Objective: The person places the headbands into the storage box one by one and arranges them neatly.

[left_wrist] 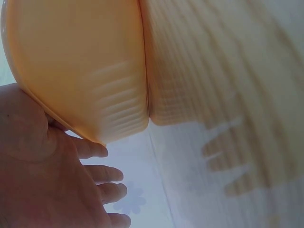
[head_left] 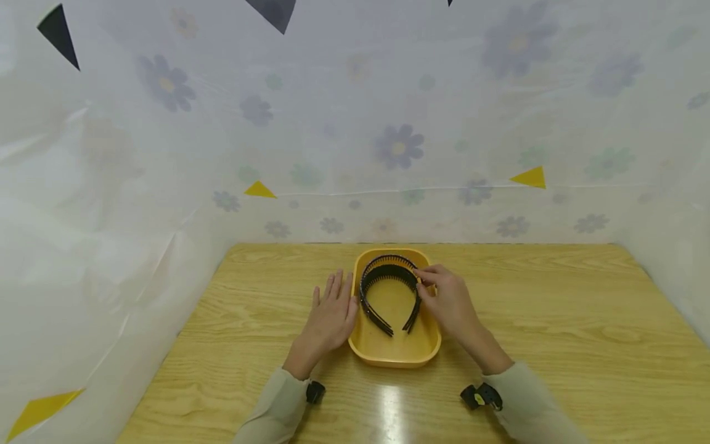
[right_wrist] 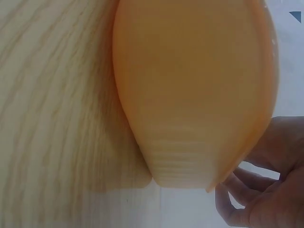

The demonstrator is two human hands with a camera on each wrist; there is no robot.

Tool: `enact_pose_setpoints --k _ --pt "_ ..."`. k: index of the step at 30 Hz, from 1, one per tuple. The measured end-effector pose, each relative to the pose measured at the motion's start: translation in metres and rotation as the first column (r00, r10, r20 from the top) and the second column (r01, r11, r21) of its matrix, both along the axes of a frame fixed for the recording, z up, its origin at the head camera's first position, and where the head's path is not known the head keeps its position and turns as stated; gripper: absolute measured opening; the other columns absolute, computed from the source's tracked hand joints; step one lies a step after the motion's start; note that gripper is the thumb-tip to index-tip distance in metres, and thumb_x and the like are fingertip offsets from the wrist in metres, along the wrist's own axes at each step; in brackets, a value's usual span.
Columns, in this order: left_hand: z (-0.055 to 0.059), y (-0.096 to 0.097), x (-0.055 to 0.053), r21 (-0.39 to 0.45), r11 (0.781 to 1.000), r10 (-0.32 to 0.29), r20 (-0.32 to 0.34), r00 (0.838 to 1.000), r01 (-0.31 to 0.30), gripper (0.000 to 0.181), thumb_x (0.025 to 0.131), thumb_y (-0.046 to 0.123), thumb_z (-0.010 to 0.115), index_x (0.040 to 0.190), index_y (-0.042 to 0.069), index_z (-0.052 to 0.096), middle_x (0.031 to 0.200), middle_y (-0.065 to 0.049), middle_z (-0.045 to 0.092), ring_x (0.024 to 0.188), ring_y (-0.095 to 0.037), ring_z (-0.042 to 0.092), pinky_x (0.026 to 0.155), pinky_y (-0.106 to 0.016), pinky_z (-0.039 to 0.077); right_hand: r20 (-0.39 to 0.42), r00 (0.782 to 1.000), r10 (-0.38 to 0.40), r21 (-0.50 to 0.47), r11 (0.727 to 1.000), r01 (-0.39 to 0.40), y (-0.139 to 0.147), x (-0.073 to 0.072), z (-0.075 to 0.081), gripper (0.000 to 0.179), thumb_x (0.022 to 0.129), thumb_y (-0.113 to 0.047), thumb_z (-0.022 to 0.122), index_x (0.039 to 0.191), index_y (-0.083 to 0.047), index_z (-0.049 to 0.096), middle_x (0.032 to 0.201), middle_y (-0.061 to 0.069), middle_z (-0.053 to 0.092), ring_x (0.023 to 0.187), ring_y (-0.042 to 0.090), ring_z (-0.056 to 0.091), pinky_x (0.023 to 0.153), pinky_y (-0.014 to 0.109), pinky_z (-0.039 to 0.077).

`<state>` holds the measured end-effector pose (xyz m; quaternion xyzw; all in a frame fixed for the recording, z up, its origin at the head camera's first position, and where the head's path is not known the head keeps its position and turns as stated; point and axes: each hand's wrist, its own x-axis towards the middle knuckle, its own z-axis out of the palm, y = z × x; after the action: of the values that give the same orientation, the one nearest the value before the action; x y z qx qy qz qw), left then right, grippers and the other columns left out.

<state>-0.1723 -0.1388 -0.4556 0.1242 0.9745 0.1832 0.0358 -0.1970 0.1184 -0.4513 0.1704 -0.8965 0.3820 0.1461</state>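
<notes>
Black toothed headbands lie together inside a yellow plastic basin, their ends toward me. One is a thin band with small teeth; another is broader. My right hand reaches over the basin's right rim and pinches a headband at its right side between thumb and fingers. The fingertips are partly hidden behind the basin wall in the right wrist view. My left hand rests against the basin's left rim with fingers extended. In the left wrist view, that hand's fingers lie along the basin's outer side.
The basin stands on a wood-grain table. Behind and beside it hangs a pale flower-patterned sheet with yellow and dark triangles. Dark wrist devices sit at both sleeves.
</notes>
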Motion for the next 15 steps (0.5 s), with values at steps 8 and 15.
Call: enact_pose_setpoints --k 8,15 --pt "-0.0002 0.0024 0.0016 0.008 1.000 -0.003 0.009 1.000 0.003 0.060 0.113 0.038 0.020 0.166 0.010 0.014 0.171 -0.014 0.005 0.157 -0.034 0.005 0.123 -0.061 0.005 0.007 1.000 -0.006 0.008 1.000 0.006 -0.0045 0.0023 -0.0020 0.031 0.090 0.001 0.075 0.122 0.003 0.074 0.116 0.022 0.070 0.069 0.018 0.062 0.051 0.025 0.044" --pt "0.0000 0.0030 0.0020 0.011 1.000 -0.009 0.009 1.000 0.009 0.060 0.113 0.037 0.020 0.166 0.010 0.013 0.170 -0.014 0.004 0.157 -0.032 0.004 0.123 -0.061 0.005 -0.010 1.000 -0.008 0.029 1.000 0.008 -0.0049 0.0032 -0.0029 0.031 0.091 0.001 0.074 0.121 0.003 0.074 0.117 0.022 0.069 0.071 0.020 0.066 0.052 0.026 0.046"
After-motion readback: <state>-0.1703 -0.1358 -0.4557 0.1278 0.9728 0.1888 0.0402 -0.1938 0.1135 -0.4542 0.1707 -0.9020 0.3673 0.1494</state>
